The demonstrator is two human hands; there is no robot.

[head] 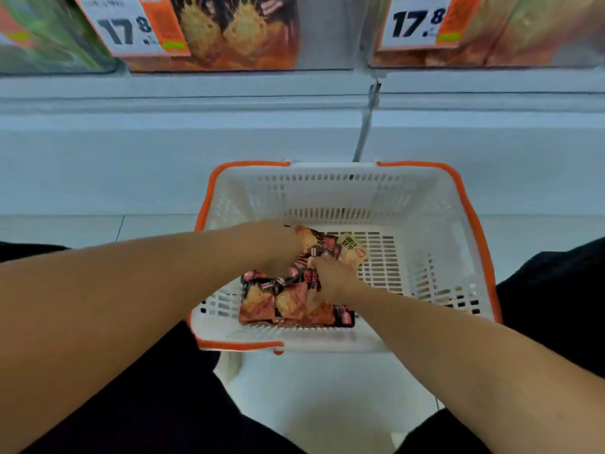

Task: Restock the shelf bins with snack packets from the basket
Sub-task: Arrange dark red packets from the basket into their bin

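Fingers of the right hand (pixel 330 276) curl down into the heap of snack packets (pixel 294 293), gripping them from the near side. The left hand (pixel 278 247) is buried against the far side of the same heap; whether its fingers are closed on a packet cannot be told. One packet (pixel 330 245) stands lifted between the two hands. All the packets lie in the left half of the white basket (pixel 425 204) with orange handles, set on the pale floor (pixel 65 227) below shelf bins (pixel 229 34) bearing 17.8 price tags (pixel 127 26).
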